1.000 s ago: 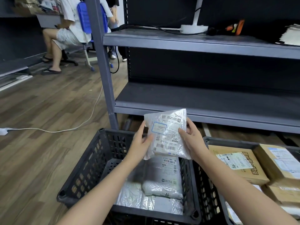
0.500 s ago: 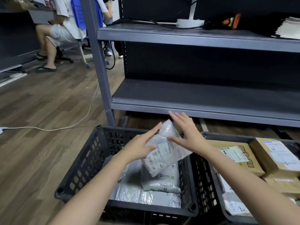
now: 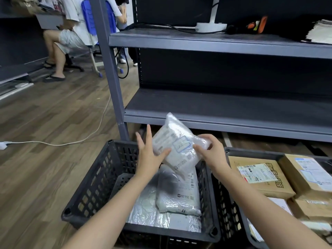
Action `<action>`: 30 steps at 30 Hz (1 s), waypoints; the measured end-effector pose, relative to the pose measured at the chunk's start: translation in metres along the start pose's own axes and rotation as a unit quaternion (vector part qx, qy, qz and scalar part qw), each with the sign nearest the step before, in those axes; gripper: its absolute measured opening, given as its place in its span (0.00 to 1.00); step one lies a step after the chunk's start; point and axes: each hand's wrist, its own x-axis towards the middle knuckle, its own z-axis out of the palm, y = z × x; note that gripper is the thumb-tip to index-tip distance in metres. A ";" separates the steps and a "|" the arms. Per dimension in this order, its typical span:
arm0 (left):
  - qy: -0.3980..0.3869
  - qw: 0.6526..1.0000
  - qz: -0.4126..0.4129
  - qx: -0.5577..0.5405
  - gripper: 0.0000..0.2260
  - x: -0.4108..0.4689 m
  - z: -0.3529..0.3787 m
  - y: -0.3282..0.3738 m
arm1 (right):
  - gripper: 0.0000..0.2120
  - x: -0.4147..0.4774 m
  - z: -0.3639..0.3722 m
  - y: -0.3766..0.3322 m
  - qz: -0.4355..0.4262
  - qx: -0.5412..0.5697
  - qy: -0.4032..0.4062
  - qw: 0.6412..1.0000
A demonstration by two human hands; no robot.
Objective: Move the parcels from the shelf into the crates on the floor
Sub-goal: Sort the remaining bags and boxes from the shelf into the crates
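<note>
- The white poly parcel point(image 3: 177, 146) hangs tilted in the air over the far edge of the left crate point(image 3: 89, 187), one corner up towards the shelf and the label facing the camera. It is neither on the shelf nor in the crate yet.
- The right hand point(image 3: 213, 155) pinches the parcel's right edge with curled fingers and thumb. It probably carries the weight, as the bag is soft and would sag without an edge grip.
- The left hand point(image 3: 148, 155) is flat, fingers straight and spread, with only the thumb side against the parcel's left face. This looks like steadying or turning, not gripping.
- Bagged parcels point(image 3: 179, 193) lie flat along the left crate's right wall, while cardboard boxes point(image 3: 262, 178) fill the right crate point(image 3: 251, 152). That suggests soft bags go left, which would explain the parcel being held over this crate.
- The lower shelf board point(image 3: 224, 106) shows no parcels in the part in view. The upper board point(image 3: 197, 40) carries a white lamp base point(image 3: 210, 26) and cables.
- Both crates sit on a wood-plank floor point(image 3: 45, 141), touching side by side at the shelf's foot. A white cable point(image 3: 71, 143) trails across the planks, and a seated person point(image 3: 68, 38) is well apart at the back.
</note>
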 end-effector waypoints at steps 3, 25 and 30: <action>-0.097 0.985 -0.041 -0.136 0.42 -0.006 0.003 -0.004 | 0.11 -0.005 0.002 -0.002 0.064 0.136 0.022 0.988; -0.080 0.994 0.051 -0.051 0.30 0.007 -0.001 0.002 | 0.38 -0.018 -0.007 0.003 -0.092 -0.149 -0.102 0.979; -0.100 0.993 0.048 0.051 0.32 0.010 0.002 -0.008 | 0.38 -0.014 0.006 0.014 -0.044 -0.216 -0.116 0.968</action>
